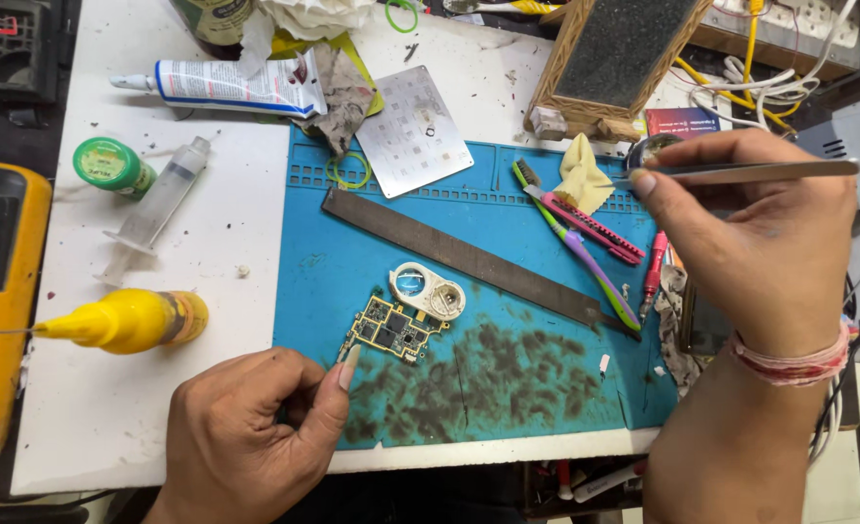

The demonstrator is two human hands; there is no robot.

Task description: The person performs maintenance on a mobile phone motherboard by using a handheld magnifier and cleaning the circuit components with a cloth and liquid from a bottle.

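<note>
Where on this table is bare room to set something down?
Free: white tabletop below the yellow squeeze bottle, beside the left hand; stained blue mat right of the small green circuit board. Crowded: back edge and right side.

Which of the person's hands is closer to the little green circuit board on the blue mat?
Left. The left hand has its thumb at the circuit board; the right hand holds tweezers well up and to its right.

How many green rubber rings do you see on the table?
2. One green rubber ring lies on the blue mat's top-left corner beside the metal stencil plate; the other ring is at the top edge. More may be hidden under the rags.
</note>
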